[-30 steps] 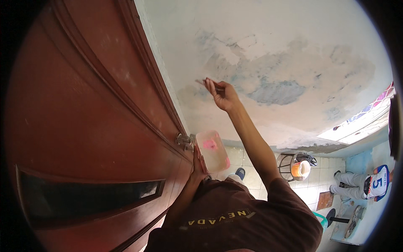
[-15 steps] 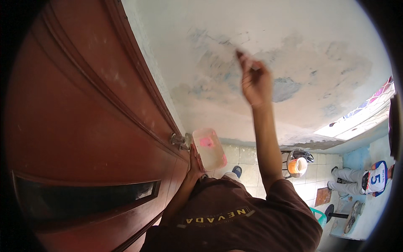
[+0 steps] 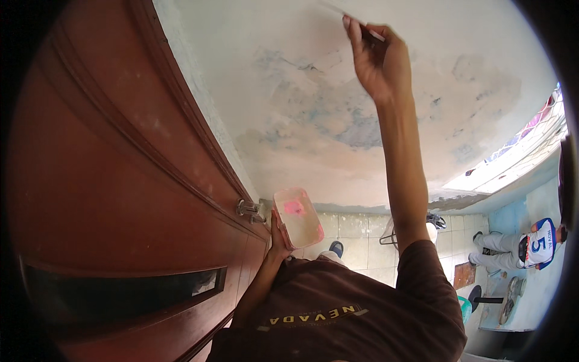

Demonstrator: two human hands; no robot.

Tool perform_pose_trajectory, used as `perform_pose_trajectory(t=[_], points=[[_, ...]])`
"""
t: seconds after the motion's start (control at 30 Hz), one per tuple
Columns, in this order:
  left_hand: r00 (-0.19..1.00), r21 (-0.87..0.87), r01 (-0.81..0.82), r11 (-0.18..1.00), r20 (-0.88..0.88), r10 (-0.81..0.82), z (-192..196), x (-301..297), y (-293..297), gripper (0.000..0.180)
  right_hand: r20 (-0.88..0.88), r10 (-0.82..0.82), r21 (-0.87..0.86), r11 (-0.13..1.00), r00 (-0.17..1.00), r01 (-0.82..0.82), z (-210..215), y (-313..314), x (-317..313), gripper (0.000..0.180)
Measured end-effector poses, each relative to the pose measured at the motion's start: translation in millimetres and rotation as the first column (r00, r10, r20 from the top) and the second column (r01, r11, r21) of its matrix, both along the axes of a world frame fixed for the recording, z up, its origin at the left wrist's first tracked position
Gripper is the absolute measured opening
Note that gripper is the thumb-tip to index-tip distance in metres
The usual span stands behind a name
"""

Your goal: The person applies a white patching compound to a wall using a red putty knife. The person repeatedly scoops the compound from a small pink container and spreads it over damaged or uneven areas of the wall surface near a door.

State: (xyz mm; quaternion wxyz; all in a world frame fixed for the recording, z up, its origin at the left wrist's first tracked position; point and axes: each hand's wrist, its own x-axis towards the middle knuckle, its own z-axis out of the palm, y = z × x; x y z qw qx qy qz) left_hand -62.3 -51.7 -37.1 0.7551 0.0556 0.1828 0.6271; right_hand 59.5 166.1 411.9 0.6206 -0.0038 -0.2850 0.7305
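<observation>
Closest in, the left hand (image 3: 280,240) is gripping the left side of a pinkish tub (image 3: 319,231) in front of the shirt (image 3: 356,301), long axis running out toward the wall (image 3: 265,123). Looks light and kinda flexy, I'd support it underneath. Further out, the right hand (image 3: 386,65) has its fingers pinching a slim tool (image 3: 370,32) near the wall, blurry tip pointing up-left. Probably light, stiff handle, best held there

A satin, wood-look door (image 3: 120,181) bears a shiny metal handle (image 3: 251,210); beside it, a smooth plastic tub (image 3: 307,232) and patchy matt wall (image 3: 241,30)
</observation>
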Motion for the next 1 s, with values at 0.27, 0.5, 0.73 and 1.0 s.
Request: perform_pose_trajectory(t=[0.27, 0.5, 0.73, 1.0], points=[[0.999, -0.012, -0.029, 0.999, 0.041, 0.030, -12, -3, 5, 0.087, 0.358, 0.311, -0.605, 0.795, 0.880, -0.034, -291, 23, -10, 0.031], [0.999, 0.013, -0.008, 1.000, 0.032, 0.007, 1, 4, 6, 0.086, -0.083, 0.421, -0.363, 0.831, 0.903, -0.421, -116, 91, 9, 0.039], [0.992, -0.019, 0.015, 1.000, 0.127, -0.013, -4, -1, -3, 0.085, 0.229, 0.015, -0.093, 0.996, 0.973, 0.007, -66, -12, -22, 0.034], [0.987, -0.019, 0.024, 1.000, 0.158, -0.020, -7, 0, -1, 0.084, 0.369, 0.023, -0.505, 0.844, 0.929, 0.180, -298, 80, 7, 0.026]])
